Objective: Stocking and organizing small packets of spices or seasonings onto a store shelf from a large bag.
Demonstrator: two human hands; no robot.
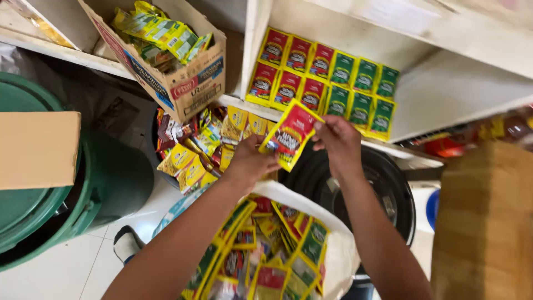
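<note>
Both hands meet over the middle of the scene on one red and yellow sachet (pixel 290 135). The left hand (pixel 251 161) is closed on its lower left corner, fingers curled underneath, and the right hand (pixel 337 140) pinches its upper right edge between thumb and fingertips. The sachet is tilted, its top corner just short of the near edge of the white shelf (pixel 444 94).

On that shelf, far from the hands, lie two rows of sachets edge to edge: red ones (pixel 291 69) on the left, green ones (pixel 363 91) on the right. To the right of the green rows the shelf board is bare out to its edge, and a white upright post stands at the left of the red rows.

Near the person, under the forearms, a white bag (pixel 338 255) gapes open, packed with more red and green sachets (pixel 261 255). Beyond its rim on the right sits a black round bin (pixel 397 189), its mouth partly open to view below the right wrist.

Left of the hands a heap of mixed yellow packets (pixel 191 150) lies under the shelf edge. Above it a cardboard box (pixel 183 83) of green and yellow packets hangs over a far-left shelf. A green bin (pixel 105 183) with a flat piece of cardboard (pixel 36 147) on it fills the left side, leaving a strip of pale floor tile (pixel 66 266) between it and the bag. A brown box (pixel 483 222) crowds the right edge.
</note>
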